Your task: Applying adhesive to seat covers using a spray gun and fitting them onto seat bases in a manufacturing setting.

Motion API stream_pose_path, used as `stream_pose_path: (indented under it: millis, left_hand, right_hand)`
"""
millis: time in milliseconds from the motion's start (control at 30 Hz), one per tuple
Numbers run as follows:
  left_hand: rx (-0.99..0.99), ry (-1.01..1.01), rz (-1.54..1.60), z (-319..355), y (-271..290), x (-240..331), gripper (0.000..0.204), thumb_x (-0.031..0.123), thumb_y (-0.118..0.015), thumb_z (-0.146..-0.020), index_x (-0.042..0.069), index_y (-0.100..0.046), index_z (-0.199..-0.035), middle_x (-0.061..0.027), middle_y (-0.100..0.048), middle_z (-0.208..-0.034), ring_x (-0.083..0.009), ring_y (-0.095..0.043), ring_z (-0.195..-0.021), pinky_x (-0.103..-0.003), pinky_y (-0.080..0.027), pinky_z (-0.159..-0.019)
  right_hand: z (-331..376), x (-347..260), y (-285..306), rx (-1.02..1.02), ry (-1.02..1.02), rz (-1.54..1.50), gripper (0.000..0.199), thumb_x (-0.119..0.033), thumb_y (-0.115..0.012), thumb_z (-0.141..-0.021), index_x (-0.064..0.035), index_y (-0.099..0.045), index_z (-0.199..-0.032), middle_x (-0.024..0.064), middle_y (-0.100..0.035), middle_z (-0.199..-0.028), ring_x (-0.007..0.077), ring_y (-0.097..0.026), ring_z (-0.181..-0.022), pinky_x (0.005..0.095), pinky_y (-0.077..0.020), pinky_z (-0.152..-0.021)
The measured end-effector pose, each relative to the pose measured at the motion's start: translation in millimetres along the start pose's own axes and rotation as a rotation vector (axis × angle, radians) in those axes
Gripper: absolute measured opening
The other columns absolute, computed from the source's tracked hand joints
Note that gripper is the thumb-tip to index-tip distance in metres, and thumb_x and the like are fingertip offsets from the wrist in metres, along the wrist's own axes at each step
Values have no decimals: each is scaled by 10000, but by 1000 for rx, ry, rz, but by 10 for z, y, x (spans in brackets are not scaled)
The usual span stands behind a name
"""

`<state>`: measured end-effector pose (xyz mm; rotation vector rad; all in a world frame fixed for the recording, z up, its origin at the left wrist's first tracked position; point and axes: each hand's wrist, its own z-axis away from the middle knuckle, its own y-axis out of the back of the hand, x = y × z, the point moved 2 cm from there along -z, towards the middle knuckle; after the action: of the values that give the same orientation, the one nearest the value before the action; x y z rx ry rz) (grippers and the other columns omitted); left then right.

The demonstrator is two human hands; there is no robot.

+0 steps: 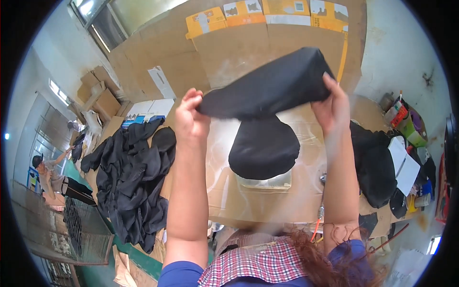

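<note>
Both arms reach forward over the table, holding a long black fabric piece [267, 88] stretched between the hands. My left hand [192, 117] pinches its narrow left end. At the wider, squared right end, my right hand [330, 105] grips with the thumb on top. Below it, a black rounded form [264, 149], broad at the near side and narrower at the far side, lies on a pale block [266, 181]. The fabric passes over the form's far end; whether the two touch, I cannot tell.
Crumpled black fabric [129, 177] is heaped at the left of the cardboard-covered table [229, 203]. More black pieces [375, 162] lie at the right, beside white sheets [404, 158] and a green box [416, 131]. An orange hose [316, 229] hangs near my right arm. Another person [57, 177] stands far left.
</note>
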<state>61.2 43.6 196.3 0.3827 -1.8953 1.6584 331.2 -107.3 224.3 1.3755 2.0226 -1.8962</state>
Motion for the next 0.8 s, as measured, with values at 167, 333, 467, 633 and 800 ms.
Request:
stream_pose_path:
  millis: [167,333,467,633,800]
  left_hand:
    - [56,307,-252,581,1549,-645,399,-80,-603,-728,26,-508,-1101,-65,-589,-940,-187,-591,-870,-307,-518,-802]
    - [201,450,-196,719,2279,-1025,449,-83,-570,-755,39,-482,-1178,-116,-568,-1100,-215,-595,-960,-332,-523,-847]
    - [143,294,-258,51,2057,-1102,469,-111,-574,-729,46,-504,-1165,-100,-570,-1049,-198,-577,-939,-316,-515,-825]
    - [207,479,-595,-346,2071,-1534,436,-152,-548,-673,26,-575,-1070,-101,-551,-1025,-210,-554,-913,-311,-481,-791]
    - [292,354,-617,-461,2155,-1349,424,-137,-547,-676,26,-578,-1066,-105,-556,-1018,-207,-552,-912,-301,-478,-770]
  right_hand:
    - [1095,1061,1415,115,-335,58,482,-157,-577,-816,-71,-457,-1275,77,-552,-1235,224,-508,-1156,370,-406,-980]
    - [1743,1570,2013,281,-616,-5,365,-109,-545,-878,-61,-485,-1235,55,-580,-1197,166,-568,-1077,302,-478,-887]
    - [1278,1603,2056,407,-260,-58,185,-130,-535,-879,-94,-573,-1057,36,-636,-1004,171,-608,-922,351,-490,-831]
    - [1309,1850,2471,612,-593,136,99,-95,-492,-894,-95,-545,-978,21,-615,-827,122,-596,-711,294,-496,-666]
    - [1431,1612,2145,694,-290,736,283,-218,-520,-884,-84,-502,-1133,77,-544,-1106,178,-560,-922,338,-481,-759]
